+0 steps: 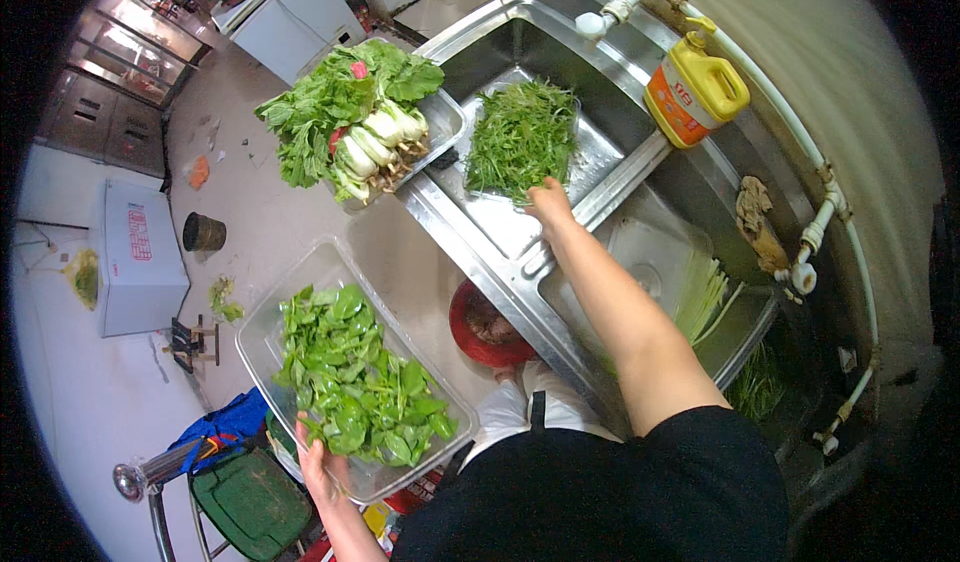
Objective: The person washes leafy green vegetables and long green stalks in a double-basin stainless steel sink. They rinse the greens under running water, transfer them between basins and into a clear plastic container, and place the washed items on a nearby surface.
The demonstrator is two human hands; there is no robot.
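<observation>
My left hand point(319, 461) grips the lower side of a clear plastic tub point(253, 335), which holds loose green leaves point(352, 382). At the near edge of a container of thin, feathery greens point(521, 138), my right hand point(550, 203) touches its rim or the leaves; its fingertips are partly hidden. That container stands in the upper basin of a stainless steel sink point(480, 243). Leafy greens with white stalks and roots point(375, 142) lie on a tray point(448, 116) at the basin's left corner. Pale green stalks point(701, 299) rest in the other basin.
A yellow detergent jug point(694, 89) stands on the sink's back ledge, near white pipes point(795, 123) along the wall. A red basin point(487, 329) is on the floor by my feet. Below left are a green bin lid point(251, 502) and a metal rail point(150, 476). A brown rag point(754, 213) hangs at right.
</observation>
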